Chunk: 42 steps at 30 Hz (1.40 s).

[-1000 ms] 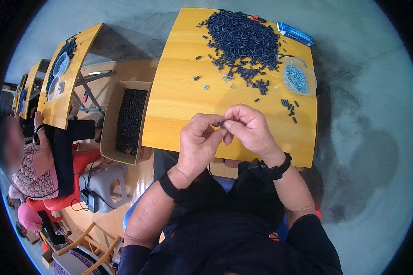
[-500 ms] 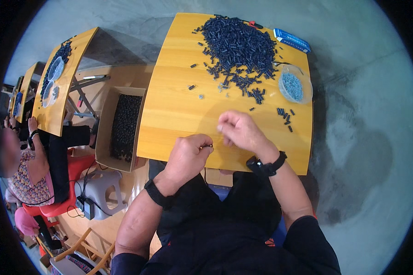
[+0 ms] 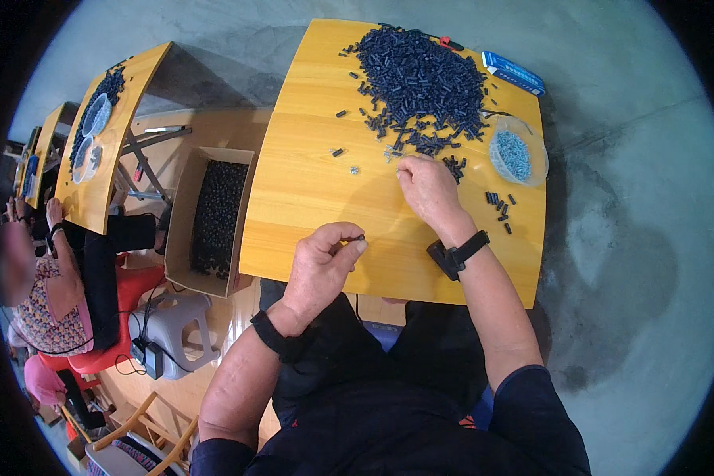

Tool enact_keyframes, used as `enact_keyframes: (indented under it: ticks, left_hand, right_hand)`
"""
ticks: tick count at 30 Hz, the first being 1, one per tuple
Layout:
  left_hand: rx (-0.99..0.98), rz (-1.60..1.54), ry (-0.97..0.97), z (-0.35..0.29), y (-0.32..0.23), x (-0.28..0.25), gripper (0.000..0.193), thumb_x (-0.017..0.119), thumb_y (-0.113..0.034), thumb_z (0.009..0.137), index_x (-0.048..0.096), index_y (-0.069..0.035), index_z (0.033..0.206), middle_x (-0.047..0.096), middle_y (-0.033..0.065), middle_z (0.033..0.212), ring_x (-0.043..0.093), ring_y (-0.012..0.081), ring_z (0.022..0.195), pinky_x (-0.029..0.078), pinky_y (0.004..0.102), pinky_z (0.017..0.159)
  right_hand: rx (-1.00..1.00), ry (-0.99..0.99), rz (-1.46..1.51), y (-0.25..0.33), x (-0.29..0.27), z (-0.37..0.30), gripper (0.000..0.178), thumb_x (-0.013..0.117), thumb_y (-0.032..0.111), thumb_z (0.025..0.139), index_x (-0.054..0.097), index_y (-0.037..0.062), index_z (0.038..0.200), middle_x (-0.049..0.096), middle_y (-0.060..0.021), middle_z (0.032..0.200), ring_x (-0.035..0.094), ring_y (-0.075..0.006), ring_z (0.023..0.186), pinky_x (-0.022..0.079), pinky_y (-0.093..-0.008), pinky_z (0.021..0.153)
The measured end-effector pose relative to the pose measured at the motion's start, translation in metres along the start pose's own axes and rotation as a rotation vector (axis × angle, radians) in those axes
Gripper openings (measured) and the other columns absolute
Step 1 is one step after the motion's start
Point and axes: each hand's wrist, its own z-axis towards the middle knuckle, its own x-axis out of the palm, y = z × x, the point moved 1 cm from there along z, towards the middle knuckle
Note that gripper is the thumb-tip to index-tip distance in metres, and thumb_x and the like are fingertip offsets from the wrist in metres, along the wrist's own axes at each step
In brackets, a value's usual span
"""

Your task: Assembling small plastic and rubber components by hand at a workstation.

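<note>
A large heap of small black cylindrical pieces covers the far part of the yellow table. Near the table's front edge, my left hand pinches one small black piece between thumb and forefinger. Farther forward, my right hand reaches to the near fringe of the heap, by a few tiny silvery bits. Its fingers are bent down together, and what they hold, if anything, is hidden. A clear round tub of light-blue screw-like parts stands to the right.
Several loose black pieces lie right of my right hand. A blue box rests at the far right edge. Left of the table, a cardboard box holds more black pieces. A co-worker sits at another table beyond.
My right hand has moved away from my left, forward to the heap's near fringe. My left hand stays near the front edge, its small black piece showing more. The view has shifted slightly.
</note>
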Motion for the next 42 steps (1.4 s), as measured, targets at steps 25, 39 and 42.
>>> enact_keyframes:
  ticks: [25, 39, 42]
  left_hand:
    - [-0.109, -0.165, -0.104, -0.002, -0.012, 0.003, 0.018, 0.062, -0.004, 0.09, 0.061, 0.002, 0.108, 0.069, 0.0084, 0.092, 0.06, 0.0084, 0.063, 0.049, 0.0214, 0.057]
    - [0.031, -0.241, -0.006, -0.023, -0.053, 0.011, 0.018, 0.062, 0.0, 0.089, 0.062, 0.002, 0.107, 0.069, 0.0101, 0.093, 0.062, 0.0106, 0.067, 0.051, 0.0226, 0.061]
    - [0.069, -0.242, 0.004, -0.025, -0.056, 0.01, 0.019, 0.062, 0.0, 0.089, 0.062, 0.002, 0.108, 0.069, 0.0102, 0.092, 0.062, 0.0109, 0.067, 0.051, 0.0226, 0.061]
  right_hand:
    - [0.187, 0.088, 1.013, 0.03, -0.034, -0.039, 0.019, 0.053, 0.001, 0.092, 0.058, -0.0046, 0.11, 0.061, -0.005, 0.081, 0.062, -0.0101, 0.064, 0.053, -0.0239, 0.056]
    - [0.363, 0.14, 1.699, 0.071, -0.068, -0.061, 0.011, 0.058, 0.008, 0.092, 0.06, 0.0022, 0.101, 0.066, -0.0105, 0.09, 0.066, -0.0164, 0.069, 0.056, -0.0289, 0.058]
    - [0.299, 0.154, 1.674, 0.072, -0.073, -0.068, 0.01, 0.058, 0.007, 0.092, 0.061, 0.0022, 0.1, 0.065, -0.0086, 0.084, 0.064, -0.0152, 0.066, 0.055, -0.0278, 0.059]
